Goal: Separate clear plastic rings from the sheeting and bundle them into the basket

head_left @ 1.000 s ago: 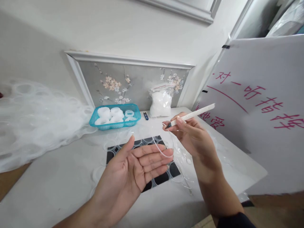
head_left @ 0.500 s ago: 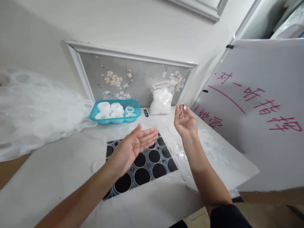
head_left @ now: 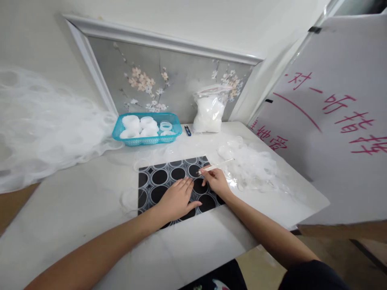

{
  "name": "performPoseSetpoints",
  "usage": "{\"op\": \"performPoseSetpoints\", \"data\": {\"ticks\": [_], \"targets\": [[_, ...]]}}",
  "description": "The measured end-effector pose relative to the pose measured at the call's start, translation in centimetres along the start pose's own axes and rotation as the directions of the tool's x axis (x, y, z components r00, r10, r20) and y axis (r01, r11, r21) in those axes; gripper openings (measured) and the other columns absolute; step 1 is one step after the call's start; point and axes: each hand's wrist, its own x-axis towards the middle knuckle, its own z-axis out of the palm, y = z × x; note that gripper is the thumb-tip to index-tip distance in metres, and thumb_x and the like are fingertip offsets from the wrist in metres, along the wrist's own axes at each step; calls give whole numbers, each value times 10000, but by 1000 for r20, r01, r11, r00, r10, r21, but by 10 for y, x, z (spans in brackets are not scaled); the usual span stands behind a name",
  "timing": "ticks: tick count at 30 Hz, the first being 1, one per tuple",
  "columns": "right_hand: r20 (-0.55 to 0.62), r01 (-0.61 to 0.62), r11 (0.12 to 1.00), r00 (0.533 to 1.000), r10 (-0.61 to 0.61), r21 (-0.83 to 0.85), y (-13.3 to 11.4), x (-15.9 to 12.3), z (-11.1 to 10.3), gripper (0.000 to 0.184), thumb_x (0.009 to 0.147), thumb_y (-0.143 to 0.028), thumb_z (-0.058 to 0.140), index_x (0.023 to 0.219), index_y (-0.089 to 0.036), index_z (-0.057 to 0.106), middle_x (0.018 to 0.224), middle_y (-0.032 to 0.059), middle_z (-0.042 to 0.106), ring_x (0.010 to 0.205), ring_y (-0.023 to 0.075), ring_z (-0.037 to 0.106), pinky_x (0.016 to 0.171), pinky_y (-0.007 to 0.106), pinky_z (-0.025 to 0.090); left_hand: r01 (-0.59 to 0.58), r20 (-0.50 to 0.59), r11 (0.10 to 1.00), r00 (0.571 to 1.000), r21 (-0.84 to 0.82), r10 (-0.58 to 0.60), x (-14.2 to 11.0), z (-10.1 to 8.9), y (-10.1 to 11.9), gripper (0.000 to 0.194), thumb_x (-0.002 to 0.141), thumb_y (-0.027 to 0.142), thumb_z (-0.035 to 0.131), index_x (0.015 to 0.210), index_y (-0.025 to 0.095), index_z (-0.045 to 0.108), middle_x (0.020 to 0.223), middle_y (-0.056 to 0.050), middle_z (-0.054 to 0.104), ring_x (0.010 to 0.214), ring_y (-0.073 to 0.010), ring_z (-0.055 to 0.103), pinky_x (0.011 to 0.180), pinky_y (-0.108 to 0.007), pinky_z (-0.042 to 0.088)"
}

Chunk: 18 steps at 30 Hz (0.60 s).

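Observation:
A black sheet printed with dark circles (head_left: 160,177) lies on the white table (head_left: 75,213) in front of me. My left hand (head_left: 177,198) lies flat on it, palm down, fingers stretched out. Just to the right, my right hand (head_left: 215,180) pinches a thin white stick-like tool (head_left: 216,166), its tip touching the sheet's upper right part. A heap of clear plastic film rings (head_left: 250,167) sits right of that hand.
A teal basket (head_left: 147,139) with white rolls stands at the back, a small dark clipper (head_left: 188,130) and a bag of white material (head_left: 209,112) beside it. White netting (head_left: 39,121) piles at the left. A white board with red writing (head_left: 332,121) leans at the right.
Both hands were raised with palms up; they have come down onto the black sheet. The left hand now lies flat and the right holds the white tool against the sheet.

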Motion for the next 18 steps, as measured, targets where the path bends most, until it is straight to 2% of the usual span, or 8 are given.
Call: {"op": "performPoseSetpoints", "data": {"ticks": [7,15,18], "targets": [[56,9,998,998,-6,-59,-6,-4,3,431,827,-614,549,739,-204,650,868,62,742,451,150,610,482,274,443,-9,24,1000,1000,-27,9,2,-3,-2,688,934,575,447,1354,32,496,1397,-251,483,1336,-347,436,1113,-499,320],[63,52,995,997,-47,-89,-1,-3,3,384,860,-562,531,776,-209,657,927,59,734,467,142,616,506,277,467,5,46,1000,999,21,-6,2,-3,0,703,917,579,484,1339,18,502,1404,-250,477,1346,-331,427,1125,-453,306],[82,101,979,993,-88,-175,-1,-5,3,361,904,-516,484,805,-219,663,964,63,737,511,159,634,537,288,483,6,61,1000,998,20,-8,3,-4,0,717,920,575,480,1340,-5,495,1403,-262,470,1349,-336,421,1129,-454,303]]}}
